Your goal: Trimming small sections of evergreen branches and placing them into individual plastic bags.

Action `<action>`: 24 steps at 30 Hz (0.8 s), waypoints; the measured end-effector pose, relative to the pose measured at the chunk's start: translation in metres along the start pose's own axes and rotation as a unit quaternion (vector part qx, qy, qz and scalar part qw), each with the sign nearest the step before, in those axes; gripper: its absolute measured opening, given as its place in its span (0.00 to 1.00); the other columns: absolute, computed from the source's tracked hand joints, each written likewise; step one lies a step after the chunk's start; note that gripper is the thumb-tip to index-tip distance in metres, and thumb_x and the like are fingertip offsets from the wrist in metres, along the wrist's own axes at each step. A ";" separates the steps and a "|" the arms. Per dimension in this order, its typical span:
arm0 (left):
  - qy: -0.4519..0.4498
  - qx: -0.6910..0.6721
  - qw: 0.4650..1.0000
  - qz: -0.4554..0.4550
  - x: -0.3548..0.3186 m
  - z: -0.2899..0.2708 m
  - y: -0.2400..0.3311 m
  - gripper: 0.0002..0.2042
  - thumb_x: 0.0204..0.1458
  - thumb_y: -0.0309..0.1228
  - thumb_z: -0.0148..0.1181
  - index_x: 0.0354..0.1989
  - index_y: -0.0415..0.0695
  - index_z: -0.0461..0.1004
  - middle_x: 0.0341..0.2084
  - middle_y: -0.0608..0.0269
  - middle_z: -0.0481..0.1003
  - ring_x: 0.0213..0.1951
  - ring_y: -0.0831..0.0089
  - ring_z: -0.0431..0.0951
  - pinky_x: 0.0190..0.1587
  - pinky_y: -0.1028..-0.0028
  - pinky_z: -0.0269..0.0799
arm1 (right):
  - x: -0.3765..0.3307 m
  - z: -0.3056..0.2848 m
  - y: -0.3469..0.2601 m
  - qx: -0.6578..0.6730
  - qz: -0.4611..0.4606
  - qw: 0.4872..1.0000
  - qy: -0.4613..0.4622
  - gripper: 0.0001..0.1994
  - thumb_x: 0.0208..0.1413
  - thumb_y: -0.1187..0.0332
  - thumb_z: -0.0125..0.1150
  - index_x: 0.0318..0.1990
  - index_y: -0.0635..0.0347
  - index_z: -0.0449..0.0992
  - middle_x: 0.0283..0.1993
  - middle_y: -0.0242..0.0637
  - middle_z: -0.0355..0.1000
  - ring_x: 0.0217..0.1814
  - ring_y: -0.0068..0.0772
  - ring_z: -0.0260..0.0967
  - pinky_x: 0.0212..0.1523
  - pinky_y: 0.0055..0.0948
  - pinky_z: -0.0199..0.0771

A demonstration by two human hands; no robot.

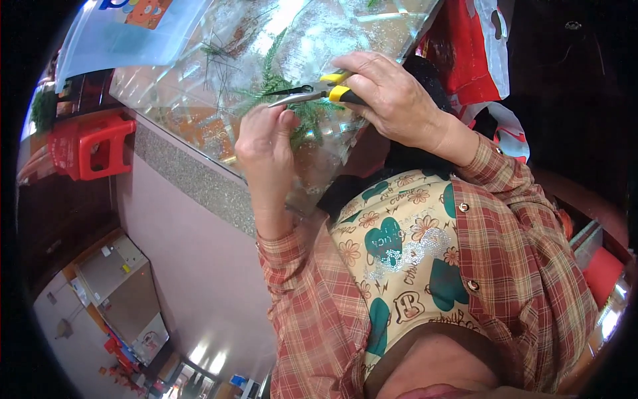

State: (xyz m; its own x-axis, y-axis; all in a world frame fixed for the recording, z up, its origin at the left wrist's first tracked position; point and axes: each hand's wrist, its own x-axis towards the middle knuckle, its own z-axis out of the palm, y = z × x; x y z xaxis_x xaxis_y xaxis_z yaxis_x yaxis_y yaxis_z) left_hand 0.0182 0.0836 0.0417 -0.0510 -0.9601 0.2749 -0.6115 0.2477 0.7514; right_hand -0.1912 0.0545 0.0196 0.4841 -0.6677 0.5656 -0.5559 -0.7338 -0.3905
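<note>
My right hand grips needle-nose pliers with yellow and black handles. Their slim jaws are parted and point left, just above the fingertips of my left hand. The left fingers are curled, with thumb and forefinger close together; whatever they pinch is too small or hidden to make out. Behind and below the pliers lie green needle-leaved sprigs, like artificial pine, on a glass-topped table. Part of the greenery shows between my two hands. Thin dark stems are scattered left of it.
A translucent plastic container or bag stands at the table's far left. Beyond the left edge is a red plastic stool. A red and white plastic bag hangs at the right. A cardboard box sits at lower left.
</note>
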 end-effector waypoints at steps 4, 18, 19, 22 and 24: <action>0.001 0.057 0.997 0.061 0.003 0.005 0.000 0.05 0.46 0.23 0.57 0.32 0.36 0.73 0.27 0.55 0.72 0.31 0.61 0.72 0.33 0.69 0.67 | 0.003 0.007 -0.001 -0.010 -0.020 1.000 0.022 0.17 0.38 0.73 0.63 0.37 0.66 0.66 0.50 0.45 0.64 0.52 0.48 0.63 0.52 0.40 0.64; 0.033 -0.044 0.998 -0.022 0.000 0.019 0.002 0.04 0.48 0.21 0.55 0.32 0.37 0.73 0.26 0.57 0.72 0.26 0.67 0.72 0.30 0.73 0.67 | 0.007 0.019 0.006 0.005 -0.043 0.998 0.044 0.14 0.39 0.75 0.58 0.37 0.68 0.66 0.50 0.46 0.64 0.54 0.47 0.62 0.53 0.40 0.63; 0.044 -0.067 0.996 -0.026 -0.002 0.022 0.000 0.04 0.49 0.21 0.55 0.32 0.37 0.73 0.25 0.57 0.72 0.25 0.68 0.72 0.30 0.74 0.66 | 0.008 0.019 0.007 -0.011 -0.050 0.997 0.050 0.14 0.39 0.76 0.58 0.36 0.68 0.66 0.50 0.46 0.64 0.54 0.48 0.62 0.53 0.40 0.63; 0.064 -0.113 0.991 -0.035 -0.003 0.025 -0.004 0.04 0.50 0.22 0.54 0.33 0.36 0.73 0.24 0.57 0.71 0.24 0.70 0.71 0.29 0.75 0.66 | 0.007 0.023 0.011 -0.018 -0.054 0.997 0.053 0.14 0.40 0.76 0.58 0.37 0.67 0.66 0.51 0.47 0.63 0.54 0.48 0.62 0.53 0.40 0.64; 0.056 -0.088 0.995 -0.002 -0.001 0.026 -0.005 0.04 0.49 0.22 0.55 0.32 0.36 0.73 0.24 0.57 0.71 0.24 0.70 0.71 0.29 0.75 0.66 | 0.002 0.027 0.014 -0.001 -0.047 0.998 0.046 0.14 0.40 0.76 0.58 0.37 0.66 0.65 0.51 0.47 0.63 0.54 0.49 0.62 0.53 0.39 0.64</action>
State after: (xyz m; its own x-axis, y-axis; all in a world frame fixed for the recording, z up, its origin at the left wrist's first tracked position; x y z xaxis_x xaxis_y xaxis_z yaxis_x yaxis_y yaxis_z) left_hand 0.0010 0.0796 0.0225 0.0450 -0.9432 0.3290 -0.4639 0.2719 0.8431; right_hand -0.1795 0.0395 -0.0042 0.4700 -0.5824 0.6633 -0.5122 -0.7919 -0.3324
